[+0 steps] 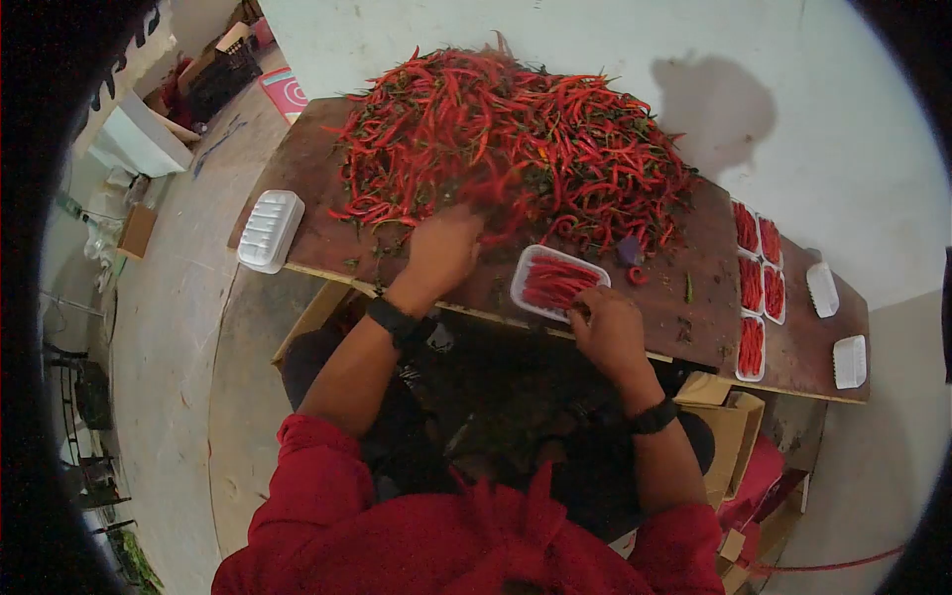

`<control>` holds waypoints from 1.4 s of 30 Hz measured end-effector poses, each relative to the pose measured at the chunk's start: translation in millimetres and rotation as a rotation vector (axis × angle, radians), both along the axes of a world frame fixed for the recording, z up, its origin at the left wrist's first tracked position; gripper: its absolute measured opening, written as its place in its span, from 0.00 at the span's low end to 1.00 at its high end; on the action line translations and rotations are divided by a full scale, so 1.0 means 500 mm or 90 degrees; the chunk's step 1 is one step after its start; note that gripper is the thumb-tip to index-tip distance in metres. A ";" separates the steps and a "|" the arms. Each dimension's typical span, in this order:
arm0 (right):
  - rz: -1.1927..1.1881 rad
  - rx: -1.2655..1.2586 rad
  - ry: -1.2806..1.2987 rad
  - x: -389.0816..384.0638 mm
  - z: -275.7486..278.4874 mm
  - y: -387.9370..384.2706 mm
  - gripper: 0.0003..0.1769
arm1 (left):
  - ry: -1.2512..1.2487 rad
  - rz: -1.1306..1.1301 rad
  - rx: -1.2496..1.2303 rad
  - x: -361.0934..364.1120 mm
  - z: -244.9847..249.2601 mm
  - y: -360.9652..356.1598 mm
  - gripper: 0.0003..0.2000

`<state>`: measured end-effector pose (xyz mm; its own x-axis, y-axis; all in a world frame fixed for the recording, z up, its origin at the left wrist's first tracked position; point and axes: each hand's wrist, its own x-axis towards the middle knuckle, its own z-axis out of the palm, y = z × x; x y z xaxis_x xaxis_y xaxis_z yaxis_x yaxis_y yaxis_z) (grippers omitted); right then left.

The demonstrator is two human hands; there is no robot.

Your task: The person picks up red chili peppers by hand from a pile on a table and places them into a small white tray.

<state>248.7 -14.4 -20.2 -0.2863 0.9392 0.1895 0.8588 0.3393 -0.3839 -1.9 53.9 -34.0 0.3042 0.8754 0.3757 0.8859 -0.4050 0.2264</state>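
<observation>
The thumb and fingertips of the right hand (610, 332) are drawn close together at the right end of a white tray (535, 308), just below the centre of the frame; whether they pinch a chili or only rest there, I cannot tell. The left hand (446, 248) reaches into the near edge of the pile (595, 149), its fingers hidden and blurred — how far they part, or what they hold, does not show. Handling this well, I judge, means gathering a few chilies at a time, laying them along the tray's length like the red ones (555, 282) in it, and steadying the rim lightly, since the tray sits at the table's (712, 317) near edge. By count: two hands, each with one dark wristband (654, 416) on its wrist; one tray between them; one purple object (630, 251) beside the pile; five filled trays (750, 377) at right; two white ones (850, 362) beyond — and one more white tray (271, 230), perhaps a stack, at left. The pile's chilies, upper centre, are too many to count.
</observation>
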 end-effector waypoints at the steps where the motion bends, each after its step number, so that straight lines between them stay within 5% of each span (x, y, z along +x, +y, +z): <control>1: 0.002 0.001 -0.008 -0.005 0.008 -0.001 0.09 | 0.001 0.001 0.000 -0.002 0.003 -0.003 0.10; 7: -0.013 -0.049 0.149 -0.021 0.000 0.000 0.11 | -0.079 0.003 -0.049 0.013 0.032 -0.021 0.11; 12: -0.036 -0.086 0.339 -0.042 0.002 0.002 0.11 | -0.256 -0.155 -0.149 0.079 0.020 -0.082 0.11; 20: -0.125 -0.334 0.629 -0.054 0.034 -0.013 0.08 | -0.315 -0.193 -0.271 0.093 0.015 -0.106 0.10; 24: -0.151 -0.368 0.655 -0.034 0.024 0.001 0.08 | -0.437 -0.205 -0.351 0.088 0.016 -0.105 0.09; 36: -0.125 -0.296 0.671 -0.032 0.020 -0.008 0.07 | -0.406 -0.182 -0.403 0.089 0.041 -0.109 0.09; 42: -0.051 -0.111 0.486 -0.044 0.030 -0.029 0.07 | -0.381 -0.161 -0.371 0.094 0.020 -0.106 0.09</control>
